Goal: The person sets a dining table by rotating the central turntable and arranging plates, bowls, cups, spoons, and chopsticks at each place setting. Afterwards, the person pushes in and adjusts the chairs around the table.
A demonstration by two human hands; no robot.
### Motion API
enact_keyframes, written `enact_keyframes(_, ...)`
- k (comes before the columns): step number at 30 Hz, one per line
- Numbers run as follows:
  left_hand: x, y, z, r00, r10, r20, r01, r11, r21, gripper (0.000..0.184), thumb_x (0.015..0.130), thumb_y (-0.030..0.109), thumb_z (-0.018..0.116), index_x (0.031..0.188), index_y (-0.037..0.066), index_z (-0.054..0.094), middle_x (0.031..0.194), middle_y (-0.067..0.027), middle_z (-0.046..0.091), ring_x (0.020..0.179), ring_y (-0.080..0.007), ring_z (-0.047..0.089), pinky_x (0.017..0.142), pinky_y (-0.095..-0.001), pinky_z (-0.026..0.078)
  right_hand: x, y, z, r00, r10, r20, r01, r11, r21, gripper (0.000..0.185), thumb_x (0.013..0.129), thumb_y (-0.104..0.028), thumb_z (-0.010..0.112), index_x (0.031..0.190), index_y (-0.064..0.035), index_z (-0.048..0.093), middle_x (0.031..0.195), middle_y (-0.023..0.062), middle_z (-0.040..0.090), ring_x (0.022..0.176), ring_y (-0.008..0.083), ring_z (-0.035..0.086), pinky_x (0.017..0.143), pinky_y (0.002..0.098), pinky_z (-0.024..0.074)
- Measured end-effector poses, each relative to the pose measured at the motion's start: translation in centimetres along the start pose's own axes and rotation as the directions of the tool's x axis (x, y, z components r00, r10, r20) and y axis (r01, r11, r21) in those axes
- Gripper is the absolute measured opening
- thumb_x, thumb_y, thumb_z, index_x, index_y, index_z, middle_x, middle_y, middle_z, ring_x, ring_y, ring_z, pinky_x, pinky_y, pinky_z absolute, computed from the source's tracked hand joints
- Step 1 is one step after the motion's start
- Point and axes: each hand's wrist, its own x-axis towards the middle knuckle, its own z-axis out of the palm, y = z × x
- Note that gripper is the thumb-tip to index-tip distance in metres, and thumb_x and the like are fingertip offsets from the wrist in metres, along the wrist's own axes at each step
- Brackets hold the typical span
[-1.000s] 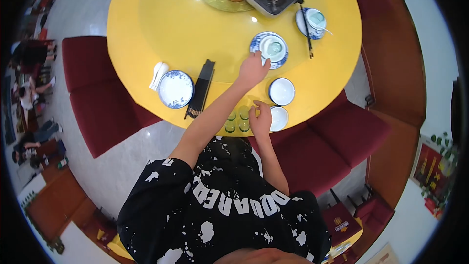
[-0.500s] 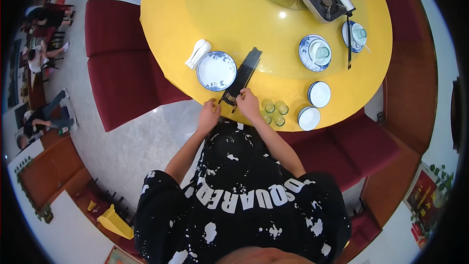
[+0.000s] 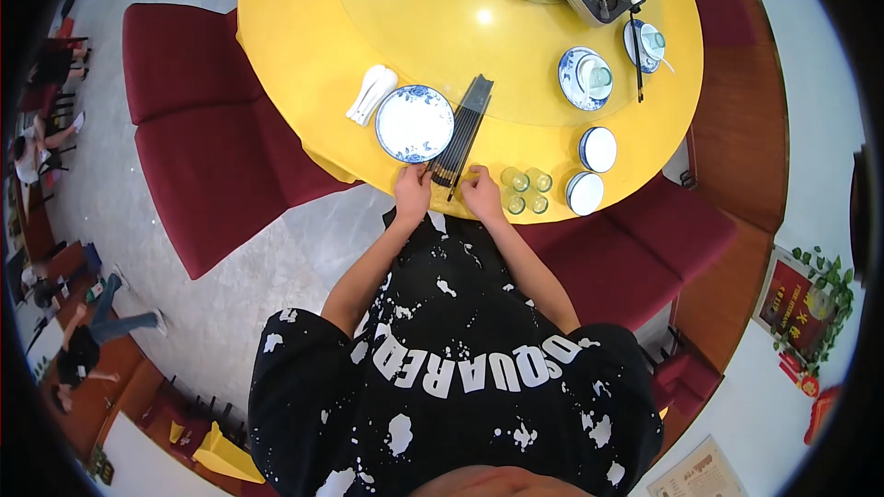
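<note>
head view: looked from above the black shirt [image 3: 460,437]
facing: pointed forward and steeply down at the yellow table [image 3: 285,46]
nearness: shirt was closest, table beyond
centre: left hand [image 3: 412,191], right hand [image 3: 482,193] fell mid-view

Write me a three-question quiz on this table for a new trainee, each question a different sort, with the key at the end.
1. True or false: the plate lies between the white spoons and the dark chopsticks.

2. Multiple choice: how many small green-tinted glasses are grouped near the edge of the yellow table?
A) Two
B) Four
C) Nine

3. Fill in the blank: of the left hand and the right hand, the ____ one is nearer the glasses.

Key:
1. True
2. B
3. right
</note>
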Motion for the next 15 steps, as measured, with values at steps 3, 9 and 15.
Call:
enact_keyframes(3,-0.4,-0.9,-1.4,0.994,0.07,0.081,-0.076,0.994,0.081,0.018,0.082,0.003,0.069,0.098,-0.002,0.063,0.086,-0.0198,0.062,0.081,-0.0372,0.062,0.073,-0.0446,0.051,-0.5,-0.4,0.6,1.0,-0.009,-0.003,0.009,1.0,0.006,0.041,0.085,-0.02,0.063,0.121,-0.0006,0.056,0.084,0.0167,0.07,0.078,0.0319,0.069,0.073,0.0405,0.0535)
enact_keyframes(9,0.1,-0.4,-2.1,0.973,0.064,0.224,-0.113,0.97,0.216,0.021,0.082,0.006,0.064,0.098,-0.005,0.055,0.094,-0.0267,0.059,0.085,-0.0449,0.061,0.074,-0.0521,0.051,-1.8,-0.6,1.2,0.999,0.036,-0.013,-0.035,0.997,0.071,0.044,0.086,-0.02,0.063,0.125,-0.0013,0.056,0.087,0.0157,0.07,0.08,0.0291,0.069,0.074,0.0384,0.0538)
enact_keyframes(15,0.6,-1.7,-3.1,0.933,-0.112,0.341,-0.064,0.884,0.464,0.026,0.079,0.009,0.065,0.098,-0.007,0.055,0.098,-0.0286,0.059,0.084,-0.0472,0.063,0.074,-0.0516,0.054,-3.1,-0.3,0.3,0.997,0.064,-0.036,-0.058,0.987,0.15,0.046,0.084,-0.02,0.062,0.125,-0.0001,0.056,0.087,0.0159,0.07,0.08,0.0305,0.069,0.074,0.0404,0.0541)
